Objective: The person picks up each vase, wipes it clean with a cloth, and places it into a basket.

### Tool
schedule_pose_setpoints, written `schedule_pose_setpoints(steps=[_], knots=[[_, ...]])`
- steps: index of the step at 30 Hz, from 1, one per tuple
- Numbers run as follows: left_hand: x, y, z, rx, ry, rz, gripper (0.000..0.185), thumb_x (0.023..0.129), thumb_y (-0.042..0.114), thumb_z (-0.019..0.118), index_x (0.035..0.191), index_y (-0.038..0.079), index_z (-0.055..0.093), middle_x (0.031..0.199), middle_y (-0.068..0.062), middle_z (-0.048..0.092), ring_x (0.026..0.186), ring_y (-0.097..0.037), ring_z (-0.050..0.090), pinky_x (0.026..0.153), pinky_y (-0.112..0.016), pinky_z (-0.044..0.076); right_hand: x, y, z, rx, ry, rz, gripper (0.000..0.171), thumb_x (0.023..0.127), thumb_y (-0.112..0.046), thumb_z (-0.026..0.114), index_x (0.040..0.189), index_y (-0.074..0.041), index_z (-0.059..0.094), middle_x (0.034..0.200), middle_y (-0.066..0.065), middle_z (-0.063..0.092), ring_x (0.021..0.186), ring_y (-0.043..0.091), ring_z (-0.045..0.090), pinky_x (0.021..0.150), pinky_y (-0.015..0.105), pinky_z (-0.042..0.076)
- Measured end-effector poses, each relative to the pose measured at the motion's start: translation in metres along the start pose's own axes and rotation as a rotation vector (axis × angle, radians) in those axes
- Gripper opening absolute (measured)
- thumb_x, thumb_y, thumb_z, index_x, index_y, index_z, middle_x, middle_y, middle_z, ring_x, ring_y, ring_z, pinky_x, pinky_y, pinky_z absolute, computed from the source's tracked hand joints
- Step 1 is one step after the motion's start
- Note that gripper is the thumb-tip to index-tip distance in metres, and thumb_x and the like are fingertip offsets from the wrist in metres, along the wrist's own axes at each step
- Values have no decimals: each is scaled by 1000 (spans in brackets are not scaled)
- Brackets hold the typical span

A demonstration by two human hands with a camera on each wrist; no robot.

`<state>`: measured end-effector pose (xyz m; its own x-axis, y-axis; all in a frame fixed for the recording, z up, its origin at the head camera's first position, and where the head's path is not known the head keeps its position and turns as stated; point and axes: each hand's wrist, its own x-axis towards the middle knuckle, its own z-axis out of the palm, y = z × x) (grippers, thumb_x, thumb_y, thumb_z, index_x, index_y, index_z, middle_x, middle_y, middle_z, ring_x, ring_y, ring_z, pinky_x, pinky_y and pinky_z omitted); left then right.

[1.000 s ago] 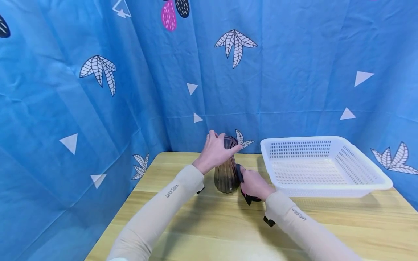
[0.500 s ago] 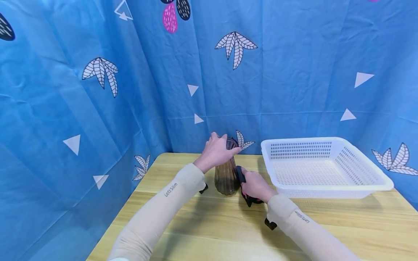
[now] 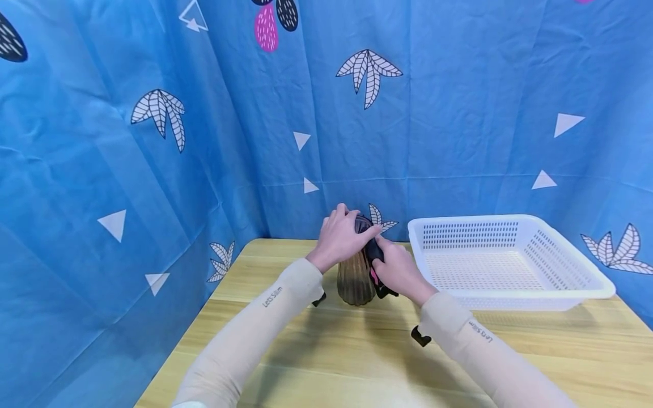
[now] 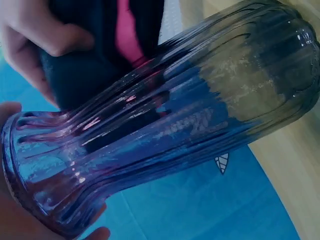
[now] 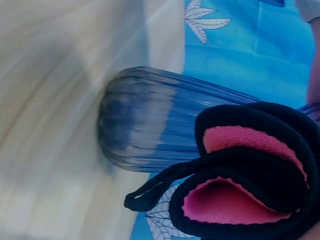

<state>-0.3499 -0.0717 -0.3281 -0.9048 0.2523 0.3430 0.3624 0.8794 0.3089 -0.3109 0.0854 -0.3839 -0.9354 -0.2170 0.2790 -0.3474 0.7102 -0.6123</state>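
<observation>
My left hand [image 3: 340, 238] curls over the rim of one ribbed glass vase [image 3: 354, 277], which stands upright on the wooden table [image 3: 326, 351] near its far edge. My right hand [image 3: 397, 271] grips one black cloth with a pink lining [image 3: 376, 266], pressed against the vase's neck and side. One white plastic basket [image 3: 510, 258] sits just to the right of the vase. A blue patterned curtain [image 3: 153, 141] hangs behind the table.
</observation>
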Motion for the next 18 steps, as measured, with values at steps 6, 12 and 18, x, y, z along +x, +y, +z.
schedule_pose_setpoints(steps=[6,12,18], knots=[[2,-1,0,-31,16,9,72,89,69,56,135,15,62,127,-8,45,109,-24,46,92,-41,44,1,0,0,-70,-38,24,69,97,-11,56,159,-6,27,134,22,59,81,25,65,72,38,53],[2,-1,0,-71,10,-28,78,85,72,60,138,15,59,118,-10,39,104,-24,41,82,-38,48,1,9,13,-94,-147,91,74,97,-10,56,161,-7,19,103,14,68,50,18,58,61,35,50],[-2,1,-1,46,14,-42,90,84,80,53,143,12,55,122,-10,45,107,-25,46,91,-43,40,-3,22,27,-109,-220,81,71,97,-7,57,159,-3,23,58,2,60,43,18,54,51,31,46]])
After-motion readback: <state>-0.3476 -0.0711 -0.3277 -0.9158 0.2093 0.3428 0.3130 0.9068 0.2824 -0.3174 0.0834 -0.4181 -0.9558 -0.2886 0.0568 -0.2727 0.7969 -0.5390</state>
